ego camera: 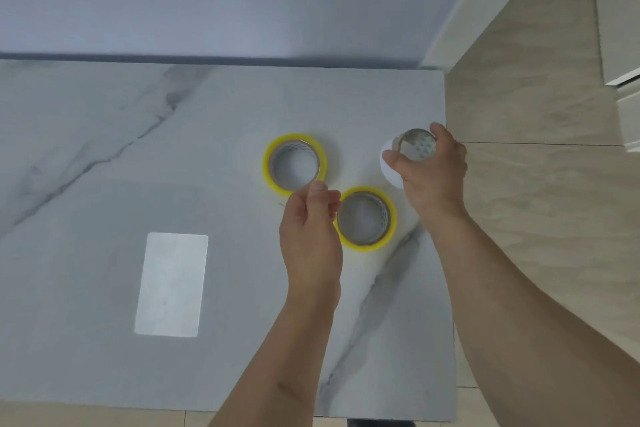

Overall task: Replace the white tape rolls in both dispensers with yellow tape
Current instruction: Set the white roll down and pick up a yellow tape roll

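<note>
Right hand (433, 170) is clamped around a white tape roll (389, 166), just right of the far yellow tape roll (294, 161). Left hand (310, 222), fingers pinched together, touches that roll's near rim; second yellow tape roll (365, 218) lies just beside it.

Both arms are bare from the lower frame edge up to the wrists; no sleeve shows on either. The left hand (310, 232) and the right hand (431, 172) are bare too. The left forearm (277, 367) carries a short dark mark near its elbow end.
</note>
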